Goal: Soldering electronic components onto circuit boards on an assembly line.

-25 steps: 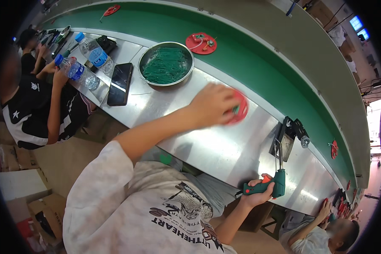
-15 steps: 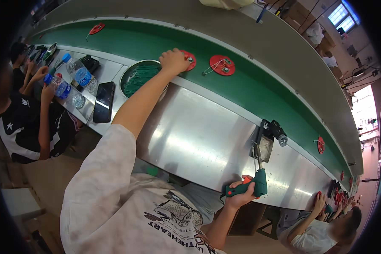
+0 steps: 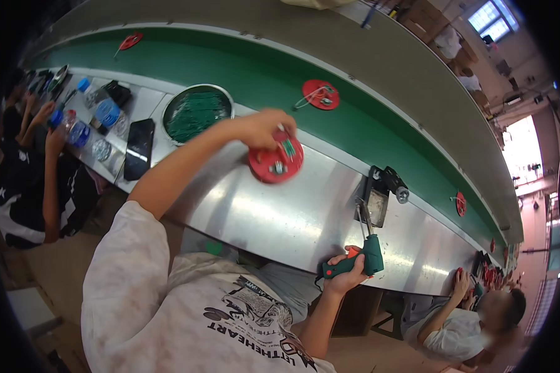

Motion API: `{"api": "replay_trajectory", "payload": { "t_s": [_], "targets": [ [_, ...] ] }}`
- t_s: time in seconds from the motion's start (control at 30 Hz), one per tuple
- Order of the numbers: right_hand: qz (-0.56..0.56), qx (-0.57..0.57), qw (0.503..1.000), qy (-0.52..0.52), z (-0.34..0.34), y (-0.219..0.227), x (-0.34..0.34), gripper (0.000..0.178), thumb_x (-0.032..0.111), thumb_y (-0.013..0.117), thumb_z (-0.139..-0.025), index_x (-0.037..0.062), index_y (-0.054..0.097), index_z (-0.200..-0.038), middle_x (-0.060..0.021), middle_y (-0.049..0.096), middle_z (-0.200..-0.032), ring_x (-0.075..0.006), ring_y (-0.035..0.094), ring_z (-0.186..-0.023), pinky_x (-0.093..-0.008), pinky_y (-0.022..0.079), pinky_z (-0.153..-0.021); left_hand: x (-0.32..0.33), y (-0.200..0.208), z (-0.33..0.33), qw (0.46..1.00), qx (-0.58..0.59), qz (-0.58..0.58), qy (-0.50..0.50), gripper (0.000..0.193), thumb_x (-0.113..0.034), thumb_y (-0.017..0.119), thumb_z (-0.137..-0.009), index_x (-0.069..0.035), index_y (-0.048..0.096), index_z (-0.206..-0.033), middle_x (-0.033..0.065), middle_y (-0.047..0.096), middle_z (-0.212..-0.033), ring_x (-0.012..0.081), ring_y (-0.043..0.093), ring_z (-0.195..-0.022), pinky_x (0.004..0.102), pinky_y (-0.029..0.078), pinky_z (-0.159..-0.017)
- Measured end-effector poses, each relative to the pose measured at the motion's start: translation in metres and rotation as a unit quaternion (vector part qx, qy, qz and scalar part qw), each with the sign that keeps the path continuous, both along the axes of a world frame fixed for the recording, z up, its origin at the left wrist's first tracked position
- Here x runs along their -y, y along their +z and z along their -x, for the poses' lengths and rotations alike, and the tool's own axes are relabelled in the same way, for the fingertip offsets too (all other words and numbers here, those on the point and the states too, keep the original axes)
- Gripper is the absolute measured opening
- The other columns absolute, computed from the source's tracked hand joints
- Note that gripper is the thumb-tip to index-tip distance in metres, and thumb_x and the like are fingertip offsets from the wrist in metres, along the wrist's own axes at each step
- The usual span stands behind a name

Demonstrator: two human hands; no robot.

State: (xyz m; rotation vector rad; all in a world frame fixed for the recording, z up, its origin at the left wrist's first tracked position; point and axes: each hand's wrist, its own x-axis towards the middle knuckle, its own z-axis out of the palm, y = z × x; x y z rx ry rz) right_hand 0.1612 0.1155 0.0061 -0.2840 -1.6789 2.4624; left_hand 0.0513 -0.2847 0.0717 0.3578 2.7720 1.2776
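Observation:
My left hand [image 3: 262,128] grips the upper edge of a red disc [image 3: 269,169] above the metal worktop [image 3: 230,205]. Small parts sit on the disc's face, including a green piece; it is slightly blurred. Lower right, my right hand [image 3: 346,280] is wrapped round the handle of a dark green soldering gun [image 3: 372,256] with an orange trigger. Its metal barrel points up toward a small black-rimmed tray [image 3: 378,201], next to a black holder [image 3: 393,180]. Whether the tip touches the tray I cannot tell.
A round metal bowl [image 3: 231,104] holds many thin green strips, with a black phone [image 3: 139,149] and plastic bottles [image 3: 107,113] farther left. Another red disc [image 3: 321,94] with white wires lies on the green belt [image 3: 261,78]. Co-workers sit on both sides.
My left hand has lifted the red disc off the green belt and brought it nearer, over the metal worktop. My right hand still holds the soldering gun by the tray.

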Motion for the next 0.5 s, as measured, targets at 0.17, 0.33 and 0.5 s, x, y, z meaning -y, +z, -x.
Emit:
{"api": "replay_trajectory", "payload": {
  "t_s": [0.17, 0.33, 0.5],
  "targets": [
    [-0.05, -0.036, 0.998, -0.031, -0.002, -0.003, -0.006, 0.034, 0.029, 0.052, -0.102, -0.005, 0.057, -0.102, -0.0153, 0.063, -0.086, -0.0198, 0.056, -0.046, -0.0319, 0.049, -0.043, -0.037, -0.056, -0.043, 0.993, 0.046, -0.022, -0.104, 0.05, -0.002, 0.07, -0.069, -0.009, 0.067, -0.118, 0.0147, 0.064, -0.122, 0.0365, 0.056, -0.125, 0.0427, 0.045, -0.107],
    [-0.059, -0.022, 0.998, 0.004, 0.0, -0.01, -0.004, 0.036, 0.033, 0.05, -0.105, -0.0012, 0.058, -0.1, -0.0109, 0.063, -0.086, -0.0165, 0.055, -0.048, -0.0302, 0.046, -0.046, -0.019, -0.046, -0.09, 0.995, -0.096, -0.033, -0.014, 0.049, -0.008, 0.07, -0.069, -0.012, 0.067, -0.118, 0.0104, 0.064, -0.132, 0.0376, 0.042, -0.141, 0.0465, 0.03, -0.118],
    [-0.075, -0.037, 0.996, -0.024, -0.004, -0.002, 0.007, 0.038, 0.035, 0.049, -0.105, -0.0009, 0.059, -0.099, -0.0106, 0.062, -0.084, -0.0163, 0.054, -0.049, -0.0307, 0.045, -0.045, -0.027, -0.076, -0.093, 0.976, -0.208, 0.008, 0.062, 0.03, -0.04, 0.081, -0.08, -0.013, 0.076, -0.094, 0.0058, 0.068, -0.122, 0.0297, 0.052, -0.127, 0.0447, 0.035, -0.112]
  ]
}}
